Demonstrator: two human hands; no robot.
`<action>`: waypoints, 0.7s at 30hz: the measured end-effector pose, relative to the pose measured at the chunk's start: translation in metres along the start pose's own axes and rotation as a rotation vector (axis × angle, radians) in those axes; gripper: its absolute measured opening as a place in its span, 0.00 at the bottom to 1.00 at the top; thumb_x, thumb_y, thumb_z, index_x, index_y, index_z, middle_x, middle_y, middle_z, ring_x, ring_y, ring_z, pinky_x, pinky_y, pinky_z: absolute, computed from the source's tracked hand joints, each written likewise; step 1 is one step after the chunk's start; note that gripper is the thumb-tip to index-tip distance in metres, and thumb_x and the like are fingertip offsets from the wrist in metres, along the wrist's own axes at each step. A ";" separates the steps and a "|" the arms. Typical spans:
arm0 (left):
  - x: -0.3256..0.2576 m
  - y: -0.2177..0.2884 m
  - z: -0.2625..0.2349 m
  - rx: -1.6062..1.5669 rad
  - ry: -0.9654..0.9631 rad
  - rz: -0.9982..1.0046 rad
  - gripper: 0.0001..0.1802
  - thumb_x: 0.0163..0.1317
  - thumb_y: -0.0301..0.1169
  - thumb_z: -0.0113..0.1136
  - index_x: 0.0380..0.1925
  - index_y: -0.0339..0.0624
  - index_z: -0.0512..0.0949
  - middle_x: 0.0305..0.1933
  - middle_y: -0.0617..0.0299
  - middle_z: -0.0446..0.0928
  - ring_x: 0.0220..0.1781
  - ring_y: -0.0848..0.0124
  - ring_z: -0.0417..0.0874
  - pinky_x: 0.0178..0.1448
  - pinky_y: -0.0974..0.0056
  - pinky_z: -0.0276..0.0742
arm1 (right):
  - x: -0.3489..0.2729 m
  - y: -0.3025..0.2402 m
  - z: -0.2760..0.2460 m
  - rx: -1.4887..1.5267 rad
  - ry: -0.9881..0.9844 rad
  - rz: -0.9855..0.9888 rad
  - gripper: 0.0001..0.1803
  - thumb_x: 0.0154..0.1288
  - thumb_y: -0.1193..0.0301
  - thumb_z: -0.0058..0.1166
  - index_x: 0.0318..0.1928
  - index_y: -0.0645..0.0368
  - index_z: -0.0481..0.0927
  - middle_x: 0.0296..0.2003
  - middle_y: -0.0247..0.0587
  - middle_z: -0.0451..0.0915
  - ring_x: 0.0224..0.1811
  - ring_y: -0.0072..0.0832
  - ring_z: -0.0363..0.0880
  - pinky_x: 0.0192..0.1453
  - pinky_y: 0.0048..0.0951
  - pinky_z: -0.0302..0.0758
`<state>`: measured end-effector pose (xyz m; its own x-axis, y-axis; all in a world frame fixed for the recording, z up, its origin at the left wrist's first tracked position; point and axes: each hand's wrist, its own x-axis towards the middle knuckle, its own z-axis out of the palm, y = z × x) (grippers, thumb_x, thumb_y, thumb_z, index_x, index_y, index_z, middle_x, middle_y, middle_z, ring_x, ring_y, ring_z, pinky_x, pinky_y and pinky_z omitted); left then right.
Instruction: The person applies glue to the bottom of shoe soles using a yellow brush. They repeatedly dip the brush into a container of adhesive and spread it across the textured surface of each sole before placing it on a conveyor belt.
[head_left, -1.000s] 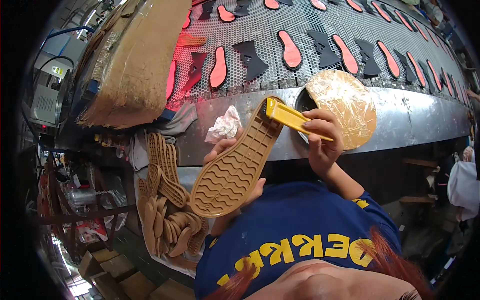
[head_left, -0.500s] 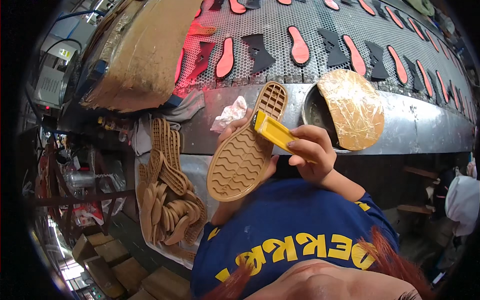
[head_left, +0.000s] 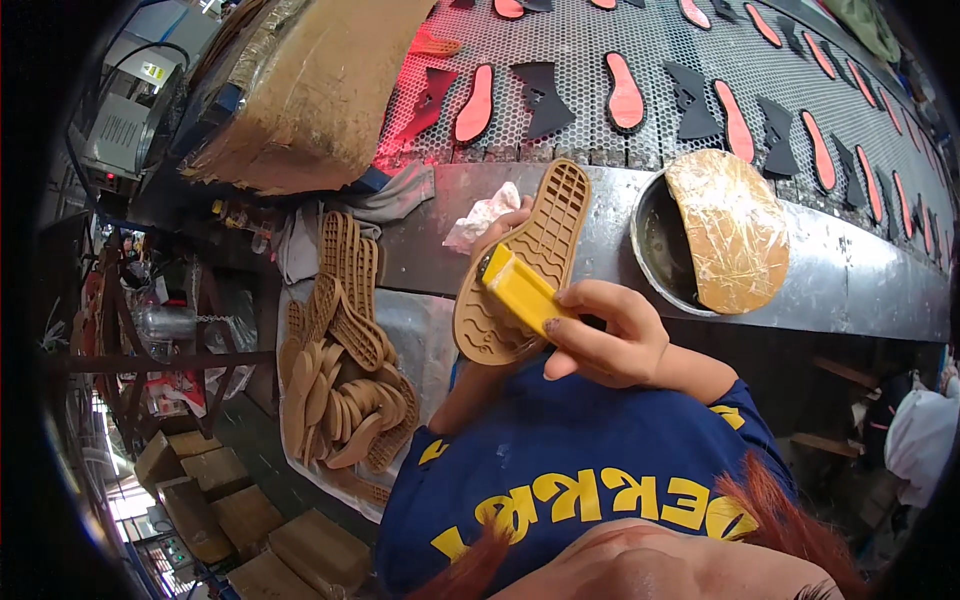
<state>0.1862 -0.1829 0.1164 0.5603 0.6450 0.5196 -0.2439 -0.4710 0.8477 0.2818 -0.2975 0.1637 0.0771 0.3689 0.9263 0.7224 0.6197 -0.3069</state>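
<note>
A tan shoe sole (head_left: 559,211) with a moulded tread, grid-patterned at one end and wavy at the other, is held up in front of me. My left hand (head_left: 503,226) grips it from behind and along its left edge, so most of that hand is hidden by the sole. Across the tread lies a flat yellow brush-like tool (head_left: 524,289) with a dark tip. The fingers and thumb of my right hand (head_left: 617,336) pinch its lower right end. Crumpled white tissue (head_left: 479,222) rests on the metal ledge just beyond my left fingers.
Stacked tan soles (head_left: 345,380) lie at the left on a covered surface. To the right, a round metal pan (head_left: 652,240) is half covered by a wrapped lid (head_left: 727,230). Behind runs a perforated conveyor (head_left: 570,75) with pink insoles and black pieces. Cardboard (head_left: 310,90) stands at the upper left.
The yellow tool has moved down and left along the sole, from beside the grid onto the wavy tread. The sole is raised slightly and shifted right; my view has turned a little.
</note>
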 end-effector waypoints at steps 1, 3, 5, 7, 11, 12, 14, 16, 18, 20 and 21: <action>0.000 0.002 0.000 -0.150 -0.026 -0.102 0.33 0.60 0.36 0.62 0.62 0.37 0.60 0.60 0.49 0.70 0.62 0.61 0.74 0.65 0.58 0.72 | 0.001 0.000 -0.002 0.002 -0.010 -0.012 0.20 0.55 0.63 0.69 0.40 0.65 0.80 0.39 0.50 0.74 0.27 0.30 0.80 0.29 0.23 0.77; 0.002 0.012 -0.001 -0.449 -0.073 -0.305 0.39 0.52 0.34 0.71 0.61 0.37 0.60 0.61 0.51 0.69 0.63 0.63 0.72 0.66 0.60 0.70 | 0.002 -0.001 -0.003 0.011 -0.030 -0.036 0.20 0.54 0.62 0.70 0.39 0.65 0.81 0.39 0.50 0.74 0.27 0.30 0.80 0.29 0.23 0.77; -0.001 0.012 -0.006 -0.632 -0.069 -0.378 0.43 0.47 0.33 0.75 0.61 0.37 0.61 0.62 0.52 0.69 0.64 0.65 0.71 0.66 0.61 0.70 | 0.005 -0.002 0.001 0.031 -0.013 -0.066 0.19 0.54 0.62 0.70 0.38 0.65 0.81 0.39 0.50 0.74 0.27 0.30 0.80 0.28 0.23 0.77; -0.005 0.003 0.001 -0.711 -0.036 -0.322 0.45 0.45 0.33 0.77 0.61 0.37 0.60 0.60 0.54 0.69 0.62 0.65 0.72 0.65 0.60 0.71 | 0.009 -0.002 0.002 0.062 -0.019 -0.087 0.19 0.54 0.63 0.70 0.38 0.65 0.81 0.38 0.50 0.74 0.26 0.30 0.80 0.27 0.24 0.77; -0.004 0.008 -0.006 -0.966 -0.073 -0.452 0.45 0.46 0.34 0.75 0.61 0.39 0.59 0.60 0.55 0.68 0.62 0.65 0.72 0.66 0.59 0.70 | 0.018 -0.001 0.010 0.104 -0.051 -0.085 0.18 0.55 0.64 0.69 0.37 0.66 0.80 0.39 0.50 0.74 0.26 0.30 0.79 0.27 0.23 0.77; -0.003 0.007 -0.010 -1.054 -0.079 -0.500 0.44 0.47 0.35 0.75 0.61 0.40 0.59 0.60 0.55 0.68 0.63 0.64 0.71 0.66 0.59 0.70 | 0.023 0.000 0.013 0.112 -0.064 -0.090 0.18 0.55 0.64 0.69 0.37 0.66 0.80 0.39 0.50 0.74 0.26 0.30 0.79 0.26 0.23 0.77; -0.003 0.002 -0.012 -1.236 -0.106 -0.593 0.42 0.50 0.35 0.73 0.61 0.42 0.59 0.60 0.55 0.68 0.64 0.64 0.70 0.67 0.58 0.70 | 0.027 0.002 0.016 0.134 -0.087 -0.090 0.17 0.55 0.64 0.69 0.37 0.66 0.79 0.39 0.51 0.73 0.26 0.30 0.79 0.26 0.22 0.77; 0.002 -0.005 -0.019 -1.413 -0.131 -0.827 0.40 0.53 0.35 0.71 0.61 0.44 0.58 0.61 0.55 0.67 0.65 0.62 0.69 0.68 0.56 0.69 | 0.025 0.003 0.019 0.173 -0.107 -0.081 0.17 0.57 0.65 0.67 0.37 0.66 0.79 0.40 0.51 0.73 0.26 0.31 0.79 0.26 0.23 0.77; 0.009 -0.012 -0.030 -1.499 -0.143 -1.079 0.38 0.56 0.36 0.68 0.62 0.45 0.58 0.62 0.55 0.66 0.66 0.60 0.68 0.69 0.53 0.68 | 0.019 0.005 0.015 0.204 -0.181 -0.060 0.17 0.63 0.63 0.62 0.40 0.65 0.77 0.42 0.54 0.73 0.32 0.35 0.80 0.30 0.29 0.80; 0.007 -0.009 -0.031 -1.439 -0.125 -1.057 0.38 0.57 0.36 0.68 0.63 0.45 0.57 0.63 0.55 0.65 0.67 0.59 0.67 0.69 0.51 0.67 | 0.018 0.007 0.011 0.242 -0.231 -0.051 0.16 0.66 0.62 0.58 0.41 0.65 0.76 0.44 0.56 0.74 0.36 0.38 0.81 0.34 0.33 0.81; 0.004 -0.003 -0.030 -1.375 -0.111 -0.979 0.39 0.57 0.36 0.68 0.64 0.45 0.56 0.64 0.55 0.64 0.68 0.59 0.66 0.70 0.50 0.67 | 0.019 0.008 0.009 0.262 -0.246 -0.048 0.15 0.67 0.63 0.57 0.41 0.64 0.75 0.44 0.56 0.74 0.37 0.39 0.81 0.35 0.34 0.81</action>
<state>0.1653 -0.1604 0.1189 0.9416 0.2860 -0.1776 -0.2216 0.9236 0.3128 0.2826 -0.2787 0.1770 -0.1431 0.4708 0.8705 0.5180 0.7851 -0.3395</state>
